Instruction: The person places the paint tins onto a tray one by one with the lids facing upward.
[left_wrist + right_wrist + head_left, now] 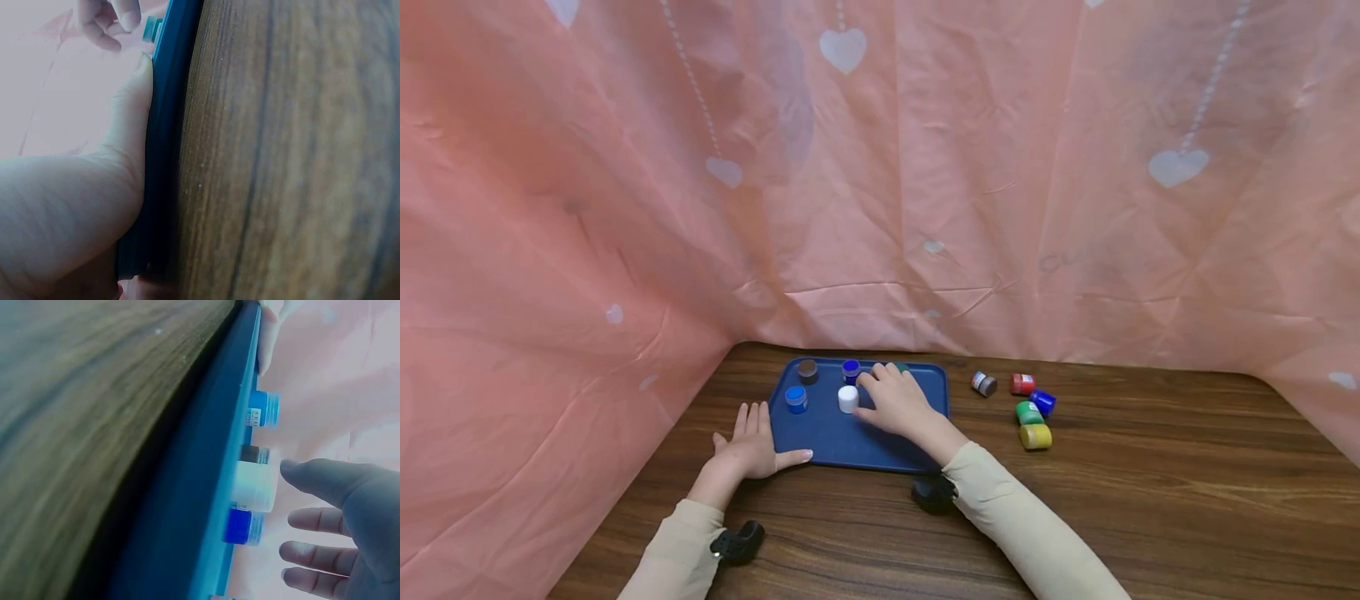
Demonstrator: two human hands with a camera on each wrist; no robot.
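Step in hand: small paint pots are being set upright on the blue tray (880, 442); four stand there, and the right hand (898, 400) seems to be letting one go or about to take one, I cannot tell which.
Right hand: over the tray, fingers spread and nearly straight, holding nothing; in the right wrist view the thumb tip is just beside the white pot (254, 486), not touching it.
Left hand: the left hand (752, 446) lies flat on the counter (1150, 517), fingers straight, thumb against the tray's near left edge, steadying it.
On the tray: white pot, light-blue-lidded pot (796, 399), brown-lidded pot (807, 371), dark blue pot (851, 371); something green shows behind the right hand's fingers, mostly hidden.
Off the tray: five loose pots lie on their sides on the counter to the right — grey (983, 383), red (1022, 383), blue (1043, 402), green (1028, 412), yellow (1035, 437).
Next move: probably a reach right to a loose pot, a pinch round its body, then turning it upright.
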